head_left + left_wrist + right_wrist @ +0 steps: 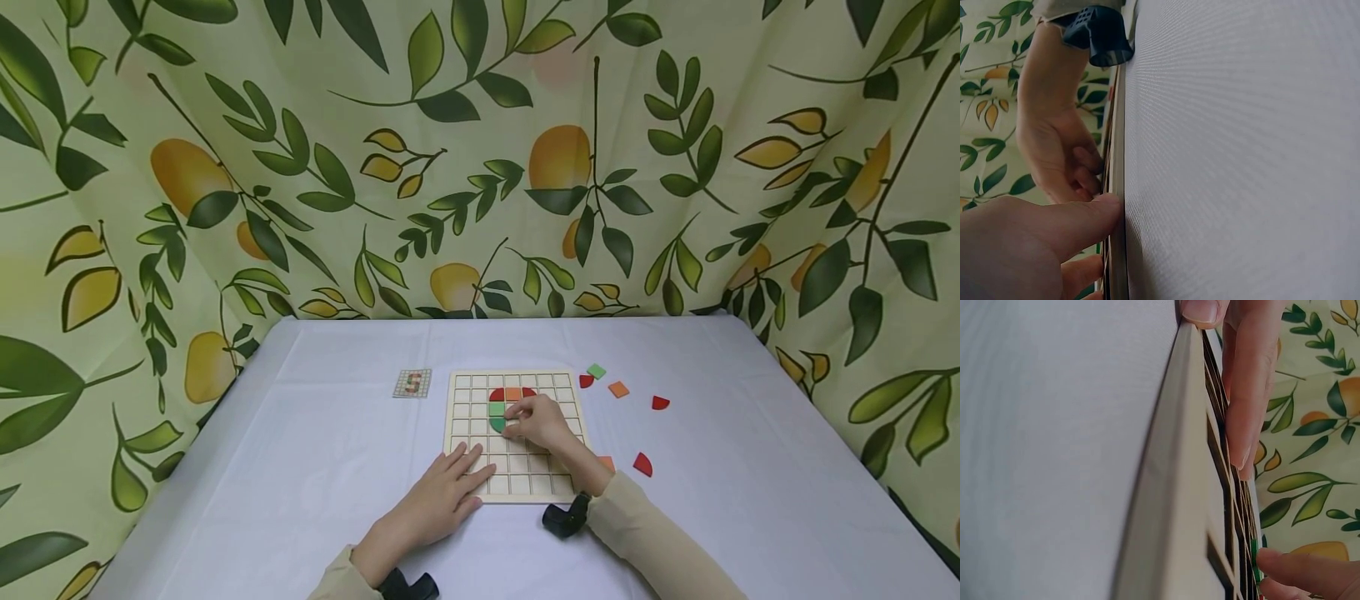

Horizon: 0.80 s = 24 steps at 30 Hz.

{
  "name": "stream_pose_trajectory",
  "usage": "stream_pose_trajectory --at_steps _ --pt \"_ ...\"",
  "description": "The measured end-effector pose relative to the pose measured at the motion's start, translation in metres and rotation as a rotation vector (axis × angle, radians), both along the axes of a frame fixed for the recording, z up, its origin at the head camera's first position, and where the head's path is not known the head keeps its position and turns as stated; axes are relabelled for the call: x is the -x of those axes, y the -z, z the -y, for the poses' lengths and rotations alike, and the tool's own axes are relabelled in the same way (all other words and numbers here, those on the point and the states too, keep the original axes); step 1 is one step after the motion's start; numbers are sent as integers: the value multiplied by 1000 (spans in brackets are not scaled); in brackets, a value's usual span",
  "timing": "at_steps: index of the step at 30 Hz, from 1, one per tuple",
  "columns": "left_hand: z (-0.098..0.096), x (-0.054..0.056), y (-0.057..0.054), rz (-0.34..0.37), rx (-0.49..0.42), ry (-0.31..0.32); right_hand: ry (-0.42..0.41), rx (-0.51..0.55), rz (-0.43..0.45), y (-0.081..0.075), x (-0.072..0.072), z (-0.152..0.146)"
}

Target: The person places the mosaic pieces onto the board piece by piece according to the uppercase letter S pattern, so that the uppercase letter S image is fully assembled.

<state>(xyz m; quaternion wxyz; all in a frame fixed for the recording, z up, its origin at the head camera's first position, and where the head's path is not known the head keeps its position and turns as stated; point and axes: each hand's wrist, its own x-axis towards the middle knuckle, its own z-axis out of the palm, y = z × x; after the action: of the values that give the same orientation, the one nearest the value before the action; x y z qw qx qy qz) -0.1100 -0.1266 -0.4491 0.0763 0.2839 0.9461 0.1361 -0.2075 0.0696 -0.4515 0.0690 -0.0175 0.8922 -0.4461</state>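
Note:
A pale wooden grid board [525, 485] lies on the table. My left hand [442, 497] rests on its lower left corner with fingers spread, the thumb against the edge [1119, 250]. My right hand [542, 423] is over the middle of the board, thumb and fingertips bent down beside a green quarter-circle piece [497, 426]. Whether a piece is between these fingertips I cannot tell. Above that piece sit a green square [497, 409] and a row of a red quarter [497, 395], an orange square [513, 393] and another red quarter [529, 392]. In the right wrist view, fingertips meet a green strip [1255, 553].
Left of the board lies a small pattern card [412, 383]. To the right are scattered a green square [596, 371], orange squares [618, 389] and red quarters [642, 464]. One orange square [607, 462] is partly behind the right forearm. A leafy curtain [480, 167] surrounds the white table [315, 400].

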Motion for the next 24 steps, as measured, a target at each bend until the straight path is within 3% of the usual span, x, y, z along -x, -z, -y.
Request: stream_pose_trajectory --at_steps 24 --pt "0 1 2 9 4 -6 -62 104 21 -6 -16 -18"
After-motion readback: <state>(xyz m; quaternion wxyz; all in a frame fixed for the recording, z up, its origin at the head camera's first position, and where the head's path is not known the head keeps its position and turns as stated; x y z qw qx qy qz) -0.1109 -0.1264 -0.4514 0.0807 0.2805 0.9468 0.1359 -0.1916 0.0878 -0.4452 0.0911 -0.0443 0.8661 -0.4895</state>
